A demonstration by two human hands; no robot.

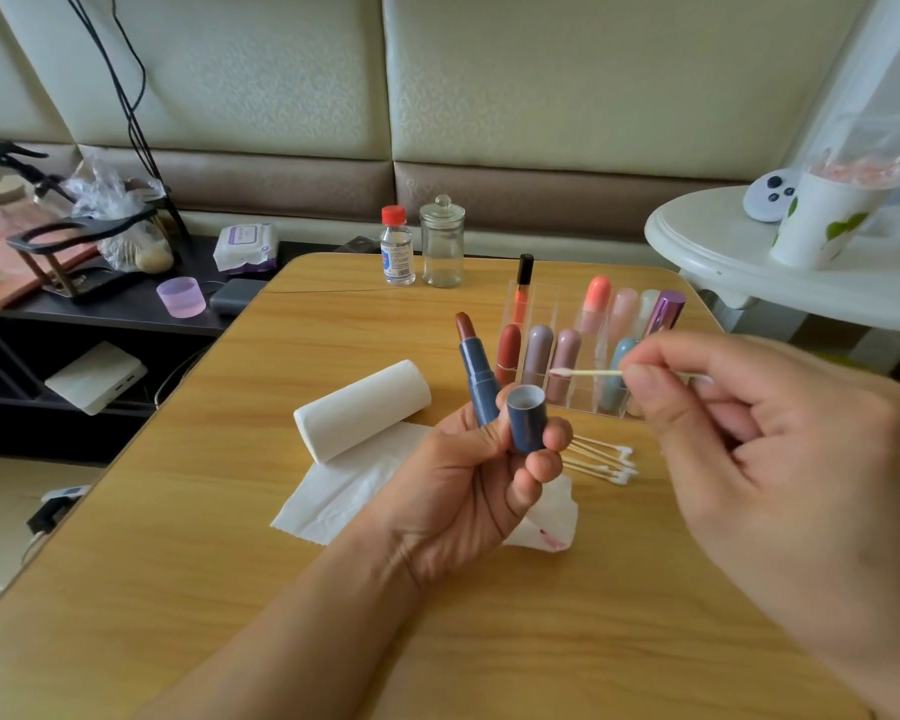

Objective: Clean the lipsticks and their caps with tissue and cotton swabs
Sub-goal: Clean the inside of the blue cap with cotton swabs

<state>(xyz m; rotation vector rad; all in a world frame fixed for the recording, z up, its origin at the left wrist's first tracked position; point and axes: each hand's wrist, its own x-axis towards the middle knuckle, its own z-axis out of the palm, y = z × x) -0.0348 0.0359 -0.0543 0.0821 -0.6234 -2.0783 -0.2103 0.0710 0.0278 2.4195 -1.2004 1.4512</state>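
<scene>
Swab poised to clean the blue cap

The left hand (pixel 468 475) grips the open lipstick (pixel 475 367) and its cap (pixel 525 419), mouth up; the right hand (pixel 770 449) pinches a cotton swab (pixel 588 372) just above, best twirled gently round the cap's inside wall. Behind, a clear organizer (pixel 567 335) holds capped lipsticks upright.

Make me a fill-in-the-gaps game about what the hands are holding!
1. The left hand holds an open blue lipstick and its blue ____.
2. The right hand pinches a wooden cotton ____.
3. The white tissue roll lies on the ____ table.
4. The small clear bottle has a ____ lid.

Missing words: cap; swab; wooden; red
</scene>
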